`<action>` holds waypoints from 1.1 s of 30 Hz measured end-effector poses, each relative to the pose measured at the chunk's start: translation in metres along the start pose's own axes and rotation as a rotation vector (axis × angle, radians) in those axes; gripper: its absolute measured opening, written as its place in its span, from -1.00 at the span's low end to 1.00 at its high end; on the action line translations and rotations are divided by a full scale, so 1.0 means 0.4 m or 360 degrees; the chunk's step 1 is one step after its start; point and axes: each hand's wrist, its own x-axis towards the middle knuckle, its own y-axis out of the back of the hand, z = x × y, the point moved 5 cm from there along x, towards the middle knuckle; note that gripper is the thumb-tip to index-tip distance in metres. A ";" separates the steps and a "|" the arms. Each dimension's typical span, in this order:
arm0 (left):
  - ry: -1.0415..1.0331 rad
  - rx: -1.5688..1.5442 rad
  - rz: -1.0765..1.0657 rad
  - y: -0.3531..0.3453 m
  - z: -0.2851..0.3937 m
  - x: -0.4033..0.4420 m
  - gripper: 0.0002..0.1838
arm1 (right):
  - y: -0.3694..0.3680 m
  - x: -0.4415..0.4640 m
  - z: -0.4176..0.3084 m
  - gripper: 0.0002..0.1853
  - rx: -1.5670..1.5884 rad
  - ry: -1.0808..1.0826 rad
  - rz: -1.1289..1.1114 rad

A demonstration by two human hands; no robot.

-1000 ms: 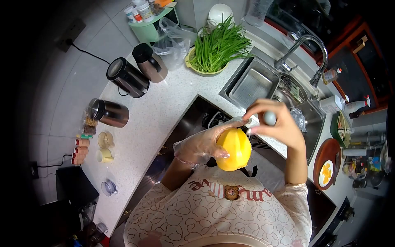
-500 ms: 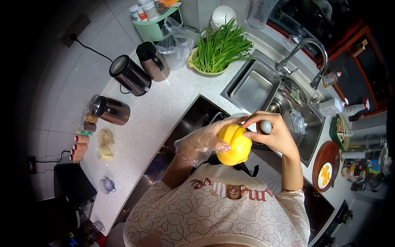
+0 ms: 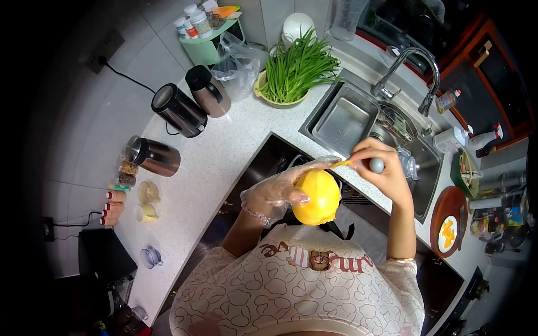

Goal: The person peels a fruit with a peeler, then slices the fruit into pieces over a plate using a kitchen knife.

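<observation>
There it was: the left hand [image 3: 272,196], gloved in clear plastic, clasped the yellow fruit [image 3: 318,198] before the shirt [image 3: 297,285]; just beside, a yellow strip [image 3: 341,164] sat pinched in the right hand [image 3: 388,175], which also held a grey-ended handle [image 3: 376,165]! Farther right, yellow pieces [image 3: 448,232] lay plated.

The only lettering I can make out is the reddish print [image 3: 352,265] across the shirt [image 3: 297,288], bottom centre: seemingly a "v" and an "e", the rest unsure. Labels on the white bottles [image 3: 200,23], upper left, are too small to read.
</observation>
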 end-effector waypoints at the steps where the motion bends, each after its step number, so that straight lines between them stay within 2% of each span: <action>1: -0.0046 -0.0026 0.0015 -0.002 0.004 -0.006 0.19 | 0.008 -0.011 0.014 -0.89 -0.0053 -0.0045 0.0060; 5: -0.0239 -0.0213 0.0074 -0.042 0.036 -0.044 0.30 | -0.009 -0.065 0.135 -0.90 -0.0201 -0.0217 0.0238; 10: -0.0483 -0.0567 0.0001 -0.058 0.029 -0.063 0.33 | -0.129 -0.142 0.405 -0.76 -0.0473 -0.0478 0.0123; 13: -0.0551 -0.0503 -0.0009 -0.061 0.034 -0.071 0.29 | -0.145 -0.145 0.430 -0.70 -0.0681 -0.0639 0.0140; 14: -0.0569 -0.0426 0.0023 -0.060 0.037 -0.073 0.27 | -0.129 -0.131 0.388 -0.76 -0.0751 -0.0321 0.0218; 17: -0.0578 -0.0273 0.0110 -0.066 0.034 -0.077 0.18 | -0.048 -0.128 0.243 -0.79 0.0627 -0.0442 0.0733; 19: -0.0542 -0.0263 0.0215 -0.082 0.030 -0.068 0.18 | 0.004 -0.087 0.021 -0.68 0.1475 0.0190 0.0588; 20: -0.0516 -0.0291 0.0295 -0.093 0.028 -0.056 0.20 | 0.019 -0.077 -0.058 -0.64 0.1678 0.0324 0.0442; 22: -0.0472 -0.0387 0.0237 -0.088 0.008 -0.035 0.19 | 0.025 -0.058 -0.158 -0.59 0.2031 0.0618 0.0086; 25: -0.0388 -0.0355 -0.0046 -0.078 -0.021 -0.010 0.06 | -0.011 -0.019 -0.231 -0.60 0.2242 0.0557 -0.0211; 27: -0.0344 -0.0485 0.0032 -0.089 -0.026 -0.001 0.12 | -0.043 0.000 -0.251 -0.62 0.2265 0.0480 -0.0346; 33: -0.0264 -0.0413 -0.0032 -0.110 -0.027 0.016 0.13 | -0.065 0.008 -0.240 -0.65 0.2077 0.0396 -0.0274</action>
